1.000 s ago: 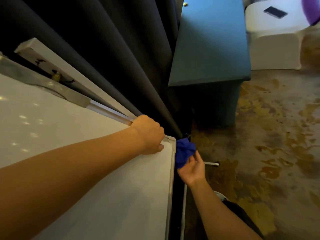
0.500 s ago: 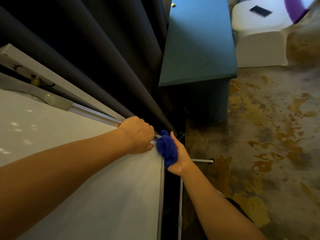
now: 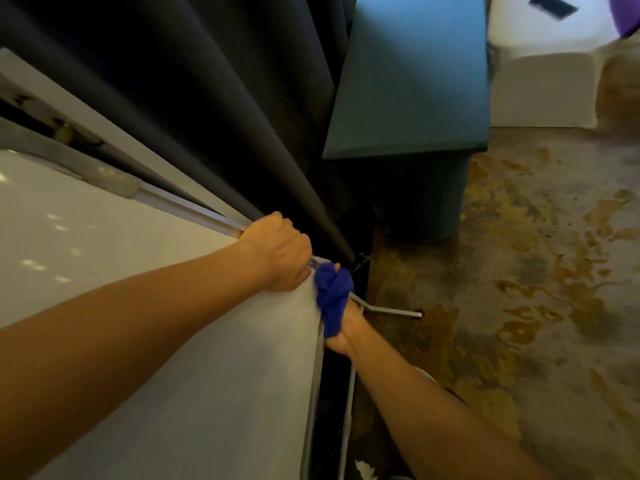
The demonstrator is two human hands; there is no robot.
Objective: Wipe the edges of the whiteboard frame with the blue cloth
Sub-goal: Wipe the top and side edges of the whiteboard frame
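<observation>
The whiteboard (image 3: 145,323) fills the lower left, seen from above, with a thin metal frame (image 3: 313,393) along its top and right edges. My left hand (image 3: 277,252) is clenched over the top frame edge near the top right corner. A bunched blue cloth (image 3: 332,296) presses against the right frame edge just below that corner. My right hand (image 3: 346,329) grips the cloth from the outer side, its fingers mostly hidden behind the cloth.
Dark curtains (image 3: 207,98) hang right behind the board. A teal cabinet (image 3: 412,81) stands to the right of them, and a white covered seat (image 3: 543,64) with a dark phone (image 3: 554,6) sits beyond. The board's stand leg (image 3: 394,311) rests on patterned carpet (image 3: 519,306).
My right hand brought the blue cloth up from beside the corner onto the right frame edge and slid it slightly down. My left hand kept its grip on the top edge.
</observation>
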